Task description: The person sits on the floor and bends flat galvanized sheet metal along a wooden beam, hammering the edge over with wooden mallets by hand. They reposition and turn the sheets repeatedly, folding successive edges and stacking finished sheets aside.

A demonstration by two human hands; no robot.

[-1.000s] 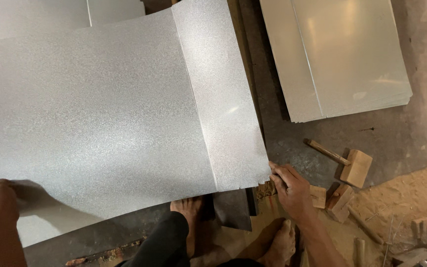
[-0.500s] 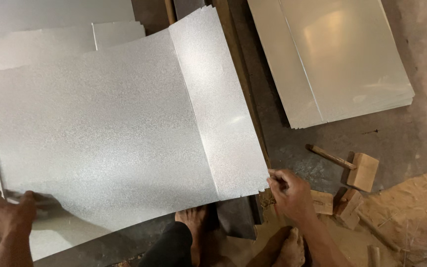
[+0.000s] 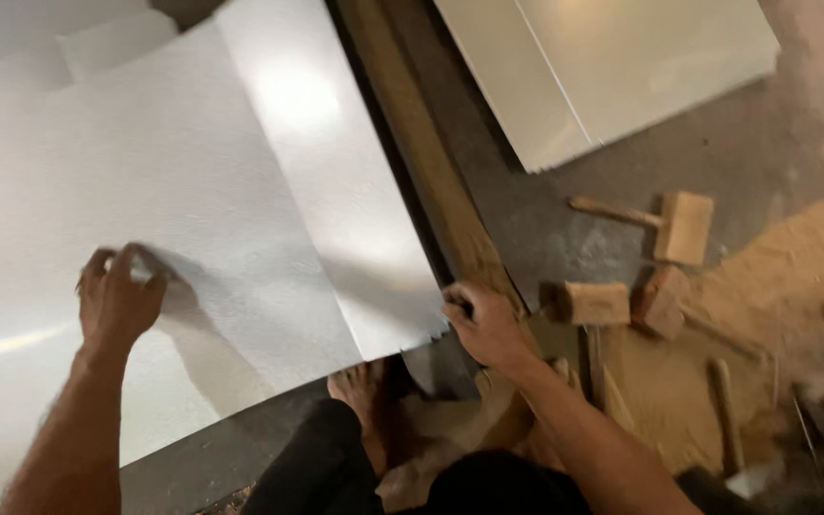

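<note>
A large silvery metal sheet (image 3: pixel 193 191) with a fold line down its right part lies across the floor in front of me. My left hand (image 3: pixel 118 298) rests fingertips-down on its near left area, pressing on the surface. My right hand (image 3: pixel 484 326) grips the sheet's near right corner, next to a long wooden beam (image 3: pixel 431 162) that runs under the sheet's right edge. My bare foot (image 3: pixel 366 393) and dark-trousered knee show below the sheet.
More pale metal sheets (image 3: pixel 622 67) are stacked at the upper right. A wooden mallet (image 3: pixel 665 224) and wooden blocks (image 3: pixel 622 303) lie on the dusty floor to the right, beside sawdust and scrap sticks (image 3: pixel 725 410).
My left hand has moved from the sheet's near left edge inward onto its surface. The view has shifted closer and rightward; my right hand stays on the near right corner.
</note>
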